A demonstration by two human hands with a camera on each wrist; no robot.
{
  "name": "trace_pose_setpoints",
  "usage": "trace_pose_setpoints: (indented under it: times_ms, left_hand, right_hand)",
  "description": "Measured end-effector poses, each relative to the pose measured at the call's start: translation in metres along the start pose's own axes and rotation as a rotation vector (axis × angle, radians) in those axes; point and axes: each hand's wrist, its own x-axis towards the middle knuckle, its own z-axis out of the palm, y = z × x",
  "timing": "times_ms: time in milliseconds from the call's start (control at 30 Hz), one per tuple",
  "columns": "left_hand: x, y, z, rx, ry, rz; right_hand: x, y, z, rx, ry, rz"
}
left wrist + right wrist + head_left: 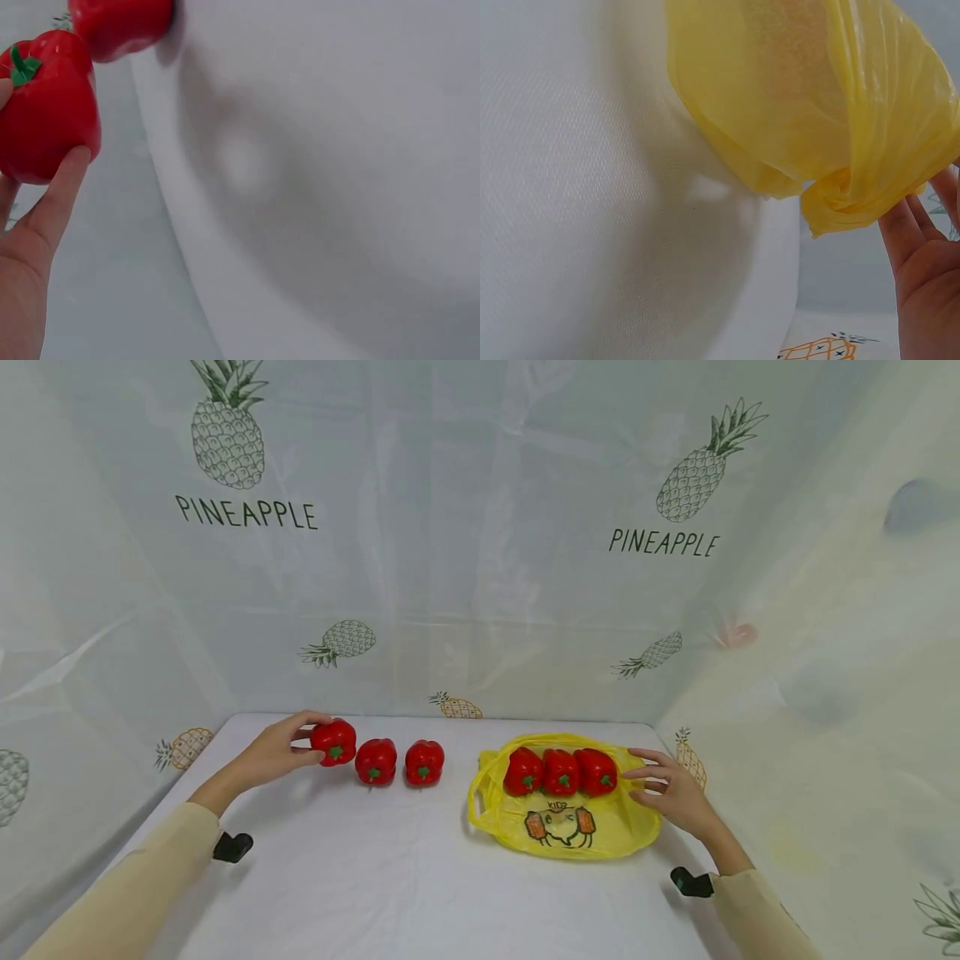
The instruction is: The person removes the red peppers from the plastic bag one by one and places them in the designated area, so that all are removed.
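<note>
Pinching red bell pepper (333, 742) in left hand (276, 752), with loose peppers (376, 762) just right of fingertips. Touching yellow plastic bag (618, 827) with right hand (681, 795), fingers spread, bagged peppers (561, 772) just left. Could drop held one via slick skin, bump neighbour via low rightward swing, or collapse bag rim via stray fingertip push.

My sleeves (135, 893) are pale cream, with a small black device (232, 847) at each wrist. The peppers (375, 754) before me are all glossy red with bright green stems (337, 752). The bag (622, 831) is bright yellow, printed with dark lettering (558, 806) and a dark-outlined cartoon face (559, 828) between orange-red blocks. My tablecloth (352, 877) is white; the sheet (465, 527) behind is pale grey, patterned with dark green pineapples (228, 445), orange-outlined ones and dark capitals reading PINEAPPLE.
</note>
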Motion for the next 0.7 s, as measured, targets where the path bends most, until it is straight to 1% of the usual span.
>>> trace_pose_setpoints:
  times_ms: [133, 233, 400, 500, 700]
  left_hand:
    - [-0.006, -0.012, 0.002, -0.019, -0.028, -0.025]
    - [-0.009, -0.021, 0.006, -0.024, -0.045, -0.059]
    - [-0.011, -0.035, 0.013, -0.023, -0.062, -0.081]
    - [-0.011, -0.039, 0.015, -0.027, -0.068, -0.077]
    - [-0.008, -0.04, 0.018, -0.031, -0.055, -0.097]
  right_hand:
    - [0.0, 0.002, 0.0, -0.015, 0.01, 0.001]
    - [0.0, 0.002, 0.001, -0.015, 0.018, -0.004]
    - [0.001, 0.004, 0.001, -0.006, 0.011, -0.009]
    - [0.0, 0.004, 0.001, 0.003, 0.006, -0.019]
    - [-0.001, 0.005, 0.001, 0.005, 0.008, -0.019]
